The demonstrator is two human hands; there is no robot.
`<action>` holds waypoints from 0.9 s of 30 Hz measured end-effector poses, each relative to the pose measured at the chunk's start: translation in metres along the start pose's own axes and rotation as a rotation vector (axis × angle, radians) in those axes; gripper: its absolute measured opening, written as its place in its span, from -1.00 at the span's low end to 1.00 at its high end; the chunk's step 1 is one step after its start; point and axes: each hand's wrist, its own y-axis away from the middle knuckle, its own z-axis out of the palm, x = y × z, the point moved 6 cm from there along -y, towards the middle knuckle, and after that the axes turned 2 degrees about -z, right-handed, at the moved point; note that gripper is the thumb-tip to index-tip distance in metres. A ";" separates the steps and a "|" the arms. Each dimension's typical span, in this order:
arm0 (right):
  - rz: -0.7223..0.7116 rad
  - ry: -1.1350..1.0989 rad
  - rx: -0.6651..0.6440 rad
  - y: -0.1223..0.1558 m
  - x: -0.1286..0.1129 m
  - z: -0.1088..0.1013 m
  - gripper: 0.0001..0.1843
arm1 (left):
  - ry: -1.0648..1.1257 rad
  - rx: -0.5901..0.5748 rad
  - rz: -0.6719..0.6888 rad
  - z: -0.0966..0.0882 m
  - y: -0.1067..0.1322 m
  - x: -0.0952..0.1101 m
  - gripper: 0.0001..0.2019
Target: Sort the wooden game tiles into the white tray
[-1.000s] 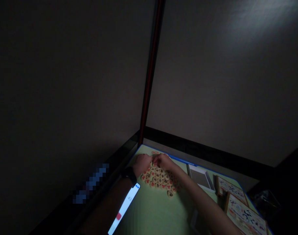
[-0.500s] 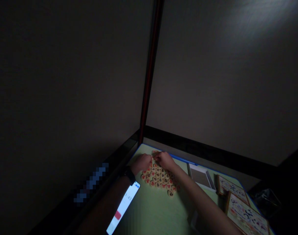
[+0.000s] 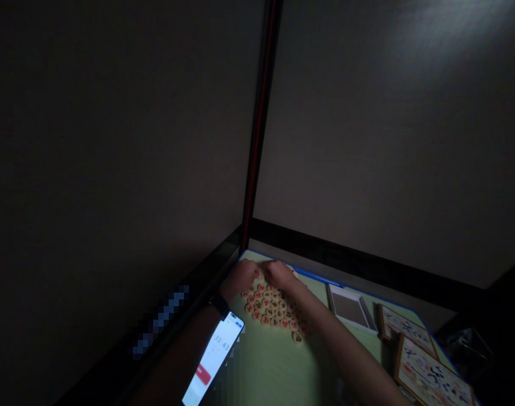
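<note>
In dim light, several round pale game pieces with red and black characters lie packed flat on a green mat. My left hand and my right hand meet at the far end of the cluster, knuckles up, fingers curled down onto the pieces. What the fingertips pinch is hidden. A dark watch band circles my left wrist.
A lit phone lies at the mat's left edge beside my left forearm. To the right sit a shallow open box and two printed boards with wooden frames. Walls meet at a dark corner post right behind the mat.
Both hands have shifted slightly toward the far corner of the mat, staying together on the top of the cluster. The pieces look the same.
</note>
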 end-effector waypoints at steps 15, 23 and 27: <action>-0.046 -0.002 -0.020 0.000 -0.013 0.006 -0.73 | -0.121 -0.012 -0.072 0.011 -0.007 -0.005 -0.81; -0.053 -0.052 -0.006 0.003 -0.009 0.006 -0.63 | -0.093 -0.013 0.003 0.016 -0.014 -0.007 -0.75; -0.037 -0.154 0.018 0.003 0.003 0.008 -0.58 | -0.055 -0.055 0.070 0.021 -0.016 -0.008 -0.77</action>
